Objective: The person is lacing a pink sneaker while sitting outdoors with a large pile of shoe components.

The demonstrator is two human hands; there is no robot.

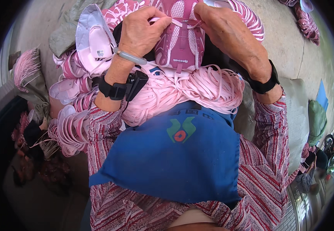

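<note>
A mauve shoe upper (180, 43) with pale mesh panels lies in front of me, its toe and tongue parts facing up. A pale pink shoelace (177, 23) runs across it through the eyelet area. My left hand (142, 32) pinches the lace's left part between thumb and fingertips. On the other side, my right hand (230, 36) has its fingers closed at the lace's right part, with the fingertips partly hidden behind the hand. A big bundle of pale pink laces (215, 86) lies across my lap, just below the shoe upper.
Stacked pink and white shoe uppers (74, 129) crowd my left side, and another stack (247, 17) lies beyond my right hand. A blue apron (174, 165) covers my lap. Pink laces (26, 67) hang over a grey-green cloth at far left. Pale sacking (296, 115) is at my right.
</note>
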